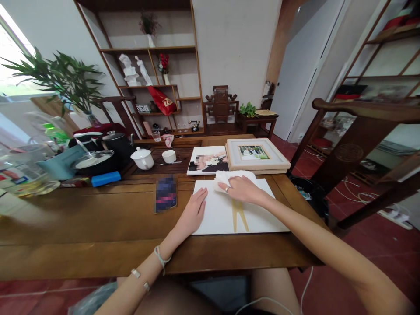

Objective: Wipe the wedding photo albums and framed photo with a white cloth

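Note:
A white board (pixel 256 214) with a tan stand piece lies face down on the wooden table (pixel 82 218). My left hand (pixel 193 212) rests flat on the board's left edge, fingers stretched out. My right hand (pixel 241 189) presses a crumpled white cloth (pixel 226 177) onto the board's far end, fingers curled over it. A ring shows on one finger.
Beyond the board lie a photo print (pixel 208 161) and a stack of white picture frames (pixel 257 155). A phone (pixel 166 193) lies left of the board. Pots, a white teapot (pixel 142 158), a cup and a blue case crowd the table's left. A wooden chair (pixel 361 131) stands at right.

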Tool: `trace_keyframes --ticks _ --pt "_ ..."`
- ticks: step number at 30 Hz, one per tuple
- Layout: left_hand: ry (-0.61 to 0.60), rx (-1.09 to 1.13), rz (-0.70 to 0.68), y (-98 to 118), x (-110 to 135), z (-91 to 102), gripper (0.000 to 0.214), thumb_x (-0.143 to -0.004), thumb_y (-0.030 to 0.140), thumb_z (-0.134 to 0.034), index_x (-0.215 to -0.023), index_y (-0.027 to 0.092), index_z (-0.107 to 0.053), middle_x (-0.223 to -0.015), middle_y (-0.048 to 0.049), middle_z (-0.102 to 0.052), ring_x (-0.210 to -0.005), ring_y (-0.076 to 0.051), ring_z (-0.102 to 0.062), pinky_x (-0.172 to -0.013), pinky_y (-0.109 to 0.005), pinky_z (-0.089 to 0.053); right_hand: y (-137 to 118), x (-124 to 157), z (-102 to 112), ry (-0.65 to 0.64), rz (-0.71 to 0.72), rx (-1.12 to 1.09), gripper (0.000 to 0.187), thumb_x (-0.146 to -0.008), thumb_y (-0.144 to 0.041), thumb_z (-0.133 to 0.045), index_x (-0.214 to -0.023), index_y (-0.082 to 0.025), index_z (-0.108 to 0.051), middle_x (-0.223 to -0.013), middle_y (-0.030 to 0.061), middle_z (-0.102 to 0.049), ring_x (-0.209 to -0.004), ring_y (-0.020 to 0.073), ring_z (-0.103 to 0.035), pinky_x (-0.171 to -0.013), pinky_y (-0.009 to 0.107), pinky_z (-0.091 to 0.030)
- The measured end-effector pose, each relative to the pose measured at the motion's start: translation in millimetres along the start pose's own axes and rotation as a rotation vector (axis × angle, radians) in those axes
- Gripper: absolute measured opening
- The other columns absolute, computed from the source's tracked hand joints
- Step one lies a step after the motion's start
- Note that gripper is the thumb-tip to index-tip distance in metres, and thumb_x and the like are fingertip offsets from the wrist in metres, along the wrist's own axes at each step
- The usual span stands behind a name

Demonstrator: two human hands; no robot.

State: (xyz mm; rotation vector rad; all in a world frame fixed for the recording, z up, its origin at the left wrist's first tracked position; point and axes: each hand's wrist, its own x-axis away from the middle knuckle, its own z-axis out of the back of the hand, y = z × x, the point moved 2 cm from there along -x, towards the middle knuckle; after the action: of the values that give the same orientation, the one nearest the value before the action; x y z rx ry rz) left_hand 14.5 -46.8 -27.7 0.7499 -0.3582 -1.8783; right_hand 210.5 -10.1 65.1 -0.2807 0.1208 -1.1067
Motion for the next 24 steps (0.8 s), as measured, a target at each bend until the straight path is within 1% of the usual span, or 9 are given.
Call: trace_keyframes --ticks 2,5,8,10,12,14,16,21,24 --pt "0.003 0.005 0.004 -1 0 -0.6 0.043 -0.095 0.025 -0.034 -0.133 0.013 -0.052 -0.144 -0.0134 -0.048 -0.139 -0.024 -0.037 -0.116 -0.050 -0.029 10 4 2 -0.002 -0.027 0.006 0.071 -0.096 -0.060 -0.018 -0.098 -0.010 -0.068 -0.112 0.0212 -0.066 -0.106 0.0345 -0.059 -0.092 0.041 -0.037" --pt "0.005 0.005 0.000 -1 0 -0.9 0.044 -0.095 0.024 -0.033 -0.133 0.012 -0.052 -0.144 -0.0143 -0.047 -0.139 -0.024 -0.037 -0.116 -0.051 -0.029 33 14 8 -0.005 -0.077 0.018 0.071 -0.096 -0.060 -0.017 -0.104 -0.010 -0.067 -0.114 0.0212 -0.066 -0.108 0.0357 -0.058 -0.089 0.040 -0.038" --pt "0.001 0.006 0.000 -1 0 -0.5 0.044 -0.095 0.023 -0.033 -0.133 0.011 -0.052 -0.144 -0.0147 -0.047 -0.139 -0.024 -0.037 -0.116 -0.050 -0.028 55 25 14 -0.006 -0.142 0.030 0.075 -0.095 -0.061 -0.015 -0.109 -0.008 -0.066 -0.117 0.0236 -0.064 -0.109 0.0373 -0.058 -0.088 0.041 -0.039" --pt "-0.001 0.007 0.001 -1 0 -0.1 0.044 -0.095 0.023 -0.033 -0.133 0.012 -0.052 -0.144 -0.0147 -0.048 -0.139 -0.024 -0.038 -0.116 -0.051 -0.029 63 30 17 -0.010 -0.174 0.036 0.076 -0.095 -0.061 -0.015 -0.107 -0.007 -0.066 -0.118 0.0246 -0.063 -0.108 0.0372 -0.058 -0.088 0.040 -0.039" --pt "-0.001 0.006 0.000 0 0 0.4 0.044 -0.095 0.023 -0.033 -0.133 0.012 -0.052 -0.144 -0.0146 -0.048 -0.138 -0.025 -0.038 -0.115 -0.051 -0.030 64 29 17 -0.014 -0.177 0.038 0.075 -0.095 -0.061 -0.015 -0.107 -0.007 -0.066 -0.118 0.0242 -0.063 -0.109 0.0365 -0.058 -0.090 0.040 -0.039" --pt "-0.002 -0.001 -0.003 0 0 0.5 0.044 -0.095 0.023 -0.033 -0.133 0.011 -0.052 -0.144 -0.0151 -0.048 -0.138 -0.025 -0.038 -0.115 -0.051 -0.030 57 24 16 -0.017 -0.155 0.036 0.073 -0.096 -0.059 -0.015 -0.109 -0.008 -0.066 -0.118 0.0228 -0.064 -0.110 0.0356 -0.057 -0.091 0.039 -0.038" --pt "-0.004 -0.010 -0.006 0 0 0.1 0.045 -0.095 0.023 -0.032 -0.133 0.009 -0.051 -0.144 -0.0161 -0.047 -0.138 -0.025 -0.038 -0.116 -0.051 -0.029 45 14 14 -0.025 -0.128 0.028 0.070 -0.097 -0.057 -0.016 -0.109 -0.010 -0.066 -0.119 0.0215 -0.063 -0.112 0.0346 -0.056 -0.092 0.038 -0.038" --pt "0.003 -0.006 -0.008 -1 0 -1.1 0.044 -0.095 0.022 -0.033 -0.133 0.010 -0.051 -0.144 -0.0157 -0.047 -0.139 -0.025 -0.037 -0.116 -0.051 -0.028 3 -16 12 -0.047 -0.067 -0.003 0.069 -0.097 -0.058 -0.017 -0.103 -0.011 -0.067 -0.119 0.0210 -0.064 -0.109 0.0336 -0.059 -0.086 0.036 -0.042" --pt "-0.007 -0.013 -0.014 -2 0 -0.9 0.045 -0.095 0.023 -0.032 -0.134 0.008 -0.050 -0.144 -0.0172 -0.046 -0.139 -0.026 -0.036 -0.116 -0.052 -0.028 -22 -34 12 -0.067 -0.026 -0.019 0.066 -0.097 -0.057 -0.021 -0.106 -0.010 -0.066 -0.119 0.0211 -0.064 -0.110 0.0339 -0.059 -0.086 0.036 -0.043"
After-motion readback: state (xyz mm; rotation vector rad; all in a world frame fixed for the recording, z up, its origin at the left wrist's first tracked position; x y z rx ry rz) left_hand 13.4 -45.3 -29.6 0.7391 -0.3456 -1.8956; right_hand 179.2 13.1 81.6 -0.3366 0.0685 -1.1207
